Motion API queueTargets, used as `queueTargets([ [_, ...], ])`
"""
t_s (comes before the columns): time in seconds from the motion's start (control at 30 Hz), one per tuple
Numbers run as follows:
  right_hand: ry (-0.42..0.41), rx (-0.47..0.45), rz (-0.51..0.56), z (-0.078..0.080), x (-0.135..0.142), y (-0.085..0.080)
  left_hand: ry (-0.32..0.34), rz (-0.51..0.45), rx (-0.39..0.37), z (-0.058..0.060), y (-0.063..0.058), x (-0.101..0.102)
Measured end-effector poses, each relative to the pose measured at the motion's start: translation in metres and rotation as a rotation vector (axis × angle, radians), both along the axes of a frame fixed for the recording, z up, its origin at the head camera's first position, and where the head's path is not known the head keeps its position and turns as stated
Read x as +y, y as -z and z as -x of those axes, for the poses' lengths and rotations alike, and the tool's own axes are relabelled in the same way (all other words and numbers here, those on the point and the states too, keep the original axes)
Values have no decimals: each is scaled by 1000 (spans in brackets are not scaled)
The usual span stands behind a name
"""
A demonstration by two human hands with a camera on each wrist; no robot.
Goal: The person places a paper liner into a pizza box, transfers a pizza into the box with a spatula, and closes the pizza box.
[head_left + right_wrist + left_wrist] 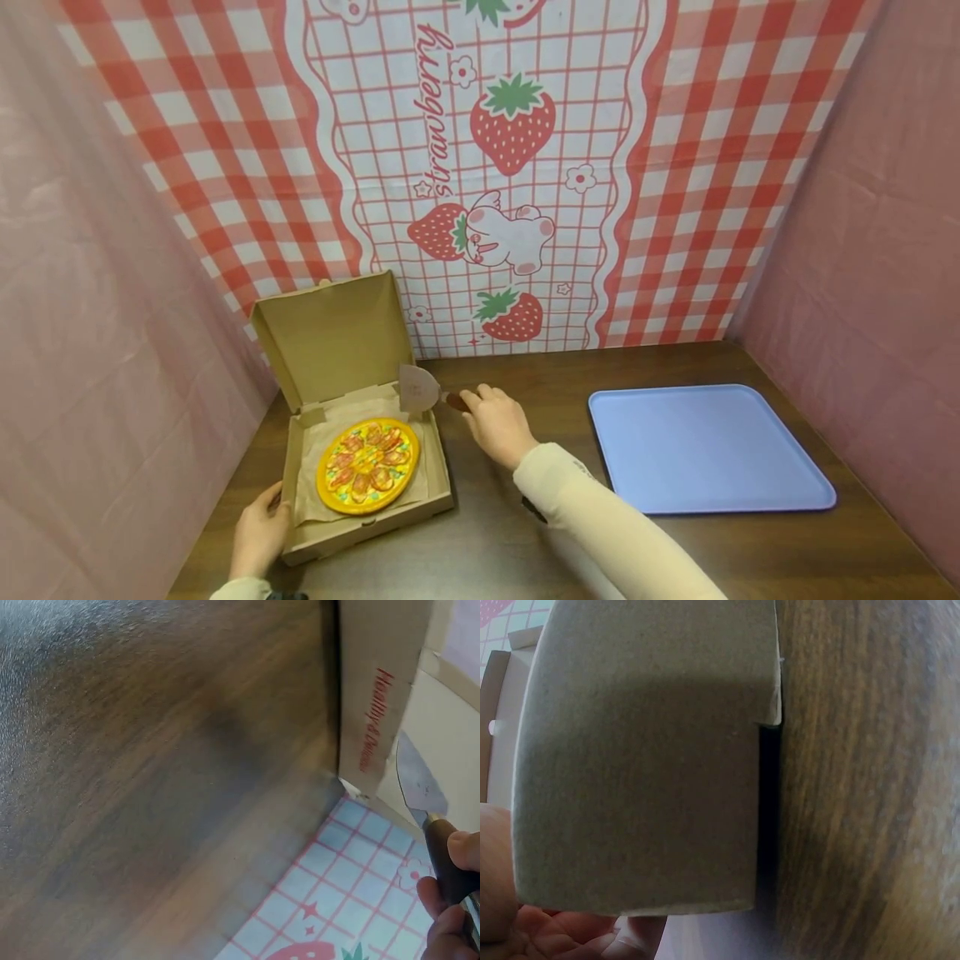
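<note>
An open cardboard pizza box [375,512] lies on the brown table, its lid [330,337] propped up at the back. Inside, on paper, sits a yellow toy pizza [367,465] with red toppings. My right hand [495,421] grips the dark handle of a pizza server [418,388], whose grey blade hangs over the box's back right corner. The right wrist view has the same server [420,780] and the box wall [375,690]. My left hand [258,529] holds the box's near left corner. The left wrist view is filled by the cardboard box side [645,765].
A light blue tray [705,450] lies on the right side of the table. A strawberry-print checked cloth [510,167] hangs behind, and pink sheets close off both sides. Bare wood table [525,392] shows between the box and the tray.
</note>
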State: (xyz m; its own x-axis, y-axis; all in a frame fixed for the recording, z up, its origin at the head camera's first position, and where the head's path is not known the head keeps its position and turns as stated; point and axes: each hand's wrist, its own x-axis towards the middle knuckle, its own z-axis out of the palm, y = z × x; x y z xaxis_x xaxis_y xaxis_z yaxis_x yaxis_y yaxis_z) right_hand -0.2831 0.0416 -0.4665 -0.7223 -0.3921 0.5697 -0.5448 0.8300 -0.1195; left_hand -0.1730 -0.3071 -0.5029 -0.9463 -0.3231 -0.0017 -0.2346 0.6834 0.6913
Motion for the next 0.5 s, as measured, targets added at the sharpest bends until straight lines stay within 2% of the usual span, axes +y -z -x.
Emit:
queueTargets([
  [0.33, -25, -336, 264, 3, 33, -21, 7, -3, -1, 1, 0, 0],
  [0.5, 4, -386, 294, 2, 58, -32, 14, 6, -6, 0, -1, 1],
])
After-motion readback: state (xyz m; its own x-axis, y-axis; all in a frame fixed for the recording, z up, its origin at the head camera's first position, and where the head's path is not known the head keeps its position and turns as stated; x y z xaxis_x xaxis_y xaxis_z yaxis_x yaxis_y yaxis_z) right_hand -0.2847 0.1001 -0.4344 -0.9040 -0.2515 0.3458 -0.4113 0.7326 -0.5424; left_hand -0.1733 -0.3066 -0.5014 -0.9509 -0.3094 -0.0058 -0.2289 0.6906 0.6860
